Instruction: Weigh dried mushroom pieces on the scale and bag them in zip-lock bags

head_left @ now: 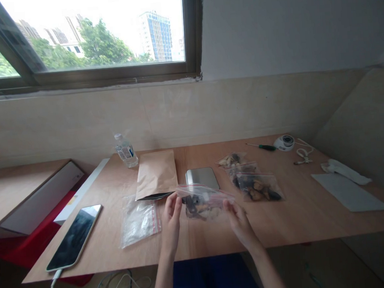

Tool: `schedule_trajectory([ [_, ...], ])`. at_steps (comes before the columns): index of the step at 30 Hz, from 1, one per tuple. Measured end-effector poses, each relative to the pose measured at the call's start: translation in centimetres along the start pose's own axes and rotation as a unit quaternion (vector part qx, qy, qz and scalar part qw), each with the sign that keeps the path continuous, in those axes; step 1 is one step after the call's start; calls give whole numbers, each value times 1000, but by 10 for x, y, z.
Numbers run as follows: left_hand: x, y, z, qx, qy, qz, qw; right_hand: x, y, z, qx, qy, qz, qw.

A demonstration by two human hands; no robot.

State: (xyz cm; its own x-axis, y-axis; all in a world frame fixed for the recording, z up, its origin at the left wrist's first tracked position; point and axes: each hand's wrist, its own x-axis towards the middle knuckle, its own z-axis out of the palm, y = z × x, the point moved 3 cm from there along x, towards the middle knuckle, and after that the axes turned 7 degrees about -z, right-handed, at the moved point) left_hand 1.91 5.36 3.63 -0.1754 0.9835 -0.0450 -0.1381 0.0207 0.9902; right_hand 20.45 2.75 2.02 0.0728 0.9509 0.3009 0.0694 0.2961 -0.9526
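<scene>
A clear zip bag with dark pieces inside is held up just above the wooden table, in front of a small metal scale. My left hand pinches the bag's left end and my right hand pinches its right end. Both hands are closed on the bag's top edge. A brown paper pouch lies behind my left hand. Empty clear zip bags lie to the left of that hand.
Filled zip bags lie right of the scale. A phone on a cable lies at the left, a water bottle at the back. A screwdriver, a round white device, a grey sheet are at the right.
</scene>
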Motion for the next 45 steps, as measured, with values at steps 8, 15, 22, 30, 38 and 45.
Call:
schedule_trajectory([
  [8,-5,-24,1,63,26,12,998,-2,12,-2,-4,-11,46,999],
  [15,-1,-34,1,55,-16,-10,998,4,29,-12,38,25,81,996],
  [22,3,-42,6,18,4,6,1000,-4,32,-17,20,46,57,997],
  [30,-5,-50,3,173,166,106,965,-15,25,-24,-99,57,5,993],
  [38,-2,-50,2,209,158,113,958,-13,30,-22,-142,140,-6,980],
  [45,-2,-52,4,141,101,56,983,-16,44,-26,-46,144,53,987],
])
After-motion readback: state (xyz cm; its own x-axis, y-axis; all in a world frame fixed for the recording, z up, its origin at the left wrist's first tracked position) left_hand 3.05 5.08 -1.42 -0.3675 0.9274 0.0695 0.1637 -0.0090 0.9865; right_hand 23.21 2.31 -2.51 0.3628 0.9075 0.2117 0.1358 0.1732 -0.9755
